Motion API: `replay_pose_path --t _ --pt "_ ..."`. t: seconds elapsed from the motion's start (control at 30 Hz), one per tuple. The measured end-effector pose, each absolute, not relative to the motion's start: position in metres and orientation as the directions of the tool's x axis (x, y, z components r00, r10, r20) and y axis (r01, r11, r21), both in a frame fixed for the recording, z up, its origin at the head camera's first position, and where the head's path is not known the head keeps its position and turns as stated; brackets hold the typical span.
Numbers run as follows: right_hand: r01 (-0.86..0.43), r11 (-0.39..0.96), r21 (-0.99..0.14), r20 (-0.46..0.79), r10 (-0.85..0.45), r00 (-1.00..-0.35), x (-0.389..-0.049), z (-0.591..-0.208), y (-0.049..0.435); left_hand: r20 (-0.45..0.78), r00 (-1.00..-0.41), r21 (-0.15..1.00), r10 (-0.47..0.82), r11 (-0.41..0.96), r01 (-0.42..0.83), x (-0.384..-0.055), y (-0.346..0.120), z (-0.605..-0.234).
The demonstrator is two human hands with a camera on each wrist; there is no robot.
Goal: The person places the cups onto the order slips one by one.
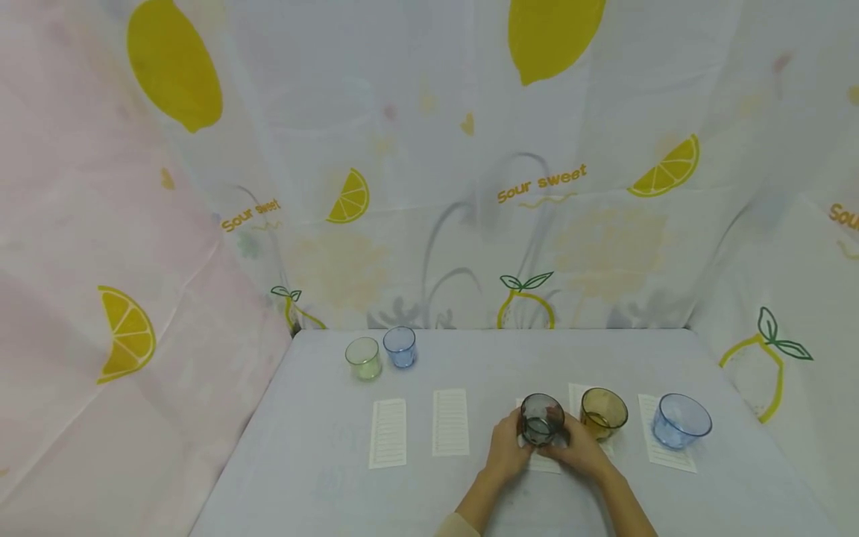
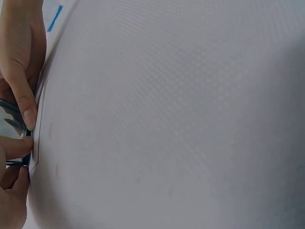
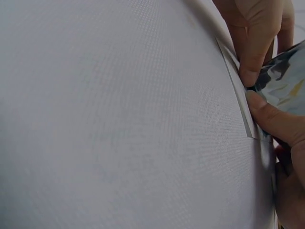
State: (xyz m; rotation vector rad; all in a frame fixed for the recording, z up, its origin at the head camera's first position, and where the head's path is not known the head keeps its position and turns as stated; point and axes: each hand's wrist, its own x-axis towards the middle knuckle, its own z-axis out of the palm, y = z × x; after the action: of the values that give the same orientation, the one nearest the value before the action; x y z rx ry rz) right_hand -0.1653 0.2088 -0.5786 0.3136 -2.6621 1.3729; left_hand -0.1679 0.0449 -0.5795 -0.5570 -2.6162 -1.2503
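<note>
Both hands hold a dark grey glass cup [image 1: 542, 429] upright over a paper strip [image 1: 545, 465] right of the table's middle. My left hand [image 1: 506, 449] grips its left side, my right hand [image 1: 582, 450] its right side. The thumbs meet low on the near side, as the right wrist view shows with the glass wall [image 3: 286, 78] behind them. At the left edge of the left wrist view, only part of the cup [image 2: 10, 119] shows between the hands. Just beyond the right hand's fingers stands an amber glass cup [image 1: 604, 412], also on a paper strip.
A wide blue glass bowl [image 1: 681, 424] stands on a paper strip [image 1: 674, 459] at the right. Two more strips [image 1: 388, 434] lie left of the hands. At the back left are a pale green cup [image 1: 365, 361] and a blue cup [image 1: 400, 349]. Lemon-print cloth [image 1: 416, 246] hangs behind.
</note>
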Motion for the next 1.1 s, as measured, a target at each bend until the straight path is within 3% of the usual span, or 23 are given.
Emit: replay_pose_path --t 0.43,0.7,1.1 --pt "-0.276 0.579 -0.768 0.242 -0.137 -0.961 -0.164 -0.578 0.208 0.390 -0.884 0.787 0.258 0.405 0.466 -0.174 0.044 -0.588" --pt "-0.287 0.588 -0.756 0.249 -0.146 -0.957 -0.163 -0.576 0.208 0.312 -0.902 0.910 0.297 0.181 0.374 -0.178 0.037 -0.584" --pt "-0.304 0.610 -0.732 0.260 -0.162 -0.952 -0.165 -0.580 0.210 0.283 -0.904 0.933 0.321 0.129 0.337 -0.182 0.033 -0.579"
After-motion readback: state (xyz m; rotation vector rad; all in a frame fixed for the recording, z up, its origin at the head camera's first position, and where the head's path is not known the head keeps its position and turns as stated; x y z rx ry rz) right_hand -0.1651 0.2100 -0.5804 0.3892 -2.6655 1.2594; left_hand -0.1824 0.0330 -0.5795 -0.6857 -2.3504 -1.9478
